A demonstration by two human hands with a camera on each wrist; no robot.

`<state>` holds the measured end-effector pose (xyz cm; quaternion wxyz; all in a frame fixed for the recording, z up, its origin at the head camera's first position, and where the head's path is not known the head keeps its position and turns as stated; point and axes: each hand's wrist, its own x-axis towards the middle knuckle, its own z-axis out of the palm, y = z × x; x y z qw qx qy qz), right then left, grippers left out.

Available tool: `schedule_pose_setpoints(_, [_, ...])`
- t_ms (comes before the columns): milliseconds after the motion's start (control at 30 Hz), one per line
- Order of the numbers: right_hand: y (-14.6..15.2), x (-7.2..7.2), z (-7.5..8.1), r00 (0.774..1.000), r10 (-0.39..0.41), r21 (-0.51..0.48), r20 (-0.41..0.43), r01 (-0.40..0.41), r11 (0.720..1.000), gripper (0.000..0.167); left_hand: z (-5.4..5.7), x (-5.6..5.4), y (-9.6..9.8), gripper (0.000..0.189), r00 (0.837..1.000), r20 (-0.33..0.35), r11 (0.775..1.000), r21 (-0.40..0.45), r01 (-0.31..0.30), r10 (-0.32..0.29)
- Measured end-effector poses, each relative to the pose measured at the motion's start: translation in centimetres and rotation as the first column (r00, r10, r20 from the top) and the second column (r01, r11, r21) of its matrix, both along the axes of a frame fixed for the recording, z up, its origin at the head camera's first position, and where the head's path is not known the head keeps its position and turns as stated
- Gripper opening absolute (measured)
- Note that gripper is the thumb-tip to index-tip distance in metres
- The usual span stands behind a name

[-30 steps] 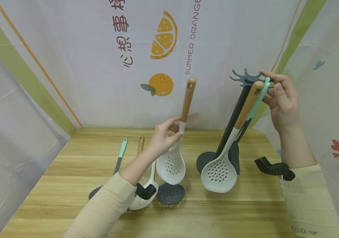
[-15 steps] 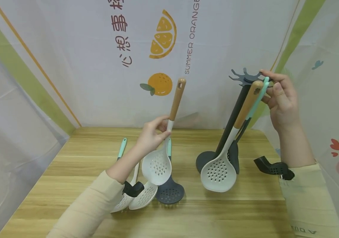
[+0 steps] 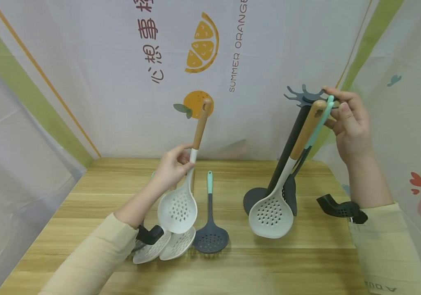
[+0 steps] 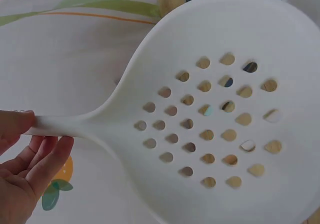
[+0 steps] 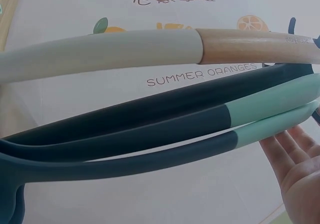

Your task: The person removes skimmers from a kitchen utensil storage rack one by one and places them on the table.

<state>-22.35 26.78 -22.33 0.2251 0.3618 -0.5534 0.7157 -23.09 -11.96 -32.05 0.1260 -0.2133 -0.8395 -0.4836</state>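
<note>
My left hand (image 3: pixel 171 168) pinches the white neck of a skimmer (image 3: pixel 178 209) with a wooden handle, held upright above the table. Its perforated bowl fills most of the left wrist view. On the right stands a dark utensil stand (image 3: pixel 287 149) with a crown of hooks and a round base. My right hand (image 3: pixel 352 127) grips the crown's right side between thumb and fingers. A second white skimmer (image 3: pixel 271 217) with a wooden handle hangs at the stand's front. Beside it hang two dark utensils with mint handles (image 5: pixel 280 100), just in front of the right fingers.
On the wooden table (image 3: pixel 269 270) lie a dark skimmer (image 3: pixel 211 238) with a mint handle and two white skimmers (image 3: pixel 178 244), partly covered by the left arm and the held skimmer. Another mint-handled utensil is mostly hidden there. A printed curtain (image 3: pixel 121 123) hangs behind.
The left hand has moved left with its skimmer, away from the stand, uncovering the dark skimmer on the table. The right hand and the stand have stayed in place.
</note>
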Motion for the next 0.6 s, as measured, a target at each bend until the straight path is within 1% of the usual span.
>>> schedule_pose_setpoints(233, [0.0,0.0,0.0,1.000,0.003,-0.005,0.005,-0.003,1.000,0.031,-0.2,0.0,-1.6,0.051,0.999,0.036,0.999,-0.009,-0.038,0.038])
schedule_pose_setpoints(467, [0.0,0.0,0.0,1.000,0.003,-0.013,0.006,-0.003,1.000,0.030,-0.5,0.0,-3.3,0.053,0.992,0.110,0.998,-0.004,-0.056,0.056])
schedule_pose_setpoints(600, [0.0,0.0,0.1,1.000,0.004,-0.018,0.007,-0.004,1.000,0.030,-0.6,0.1,-4.5,0.052,0.991,0.119,0.997,-0.031,-0.065,0.068])
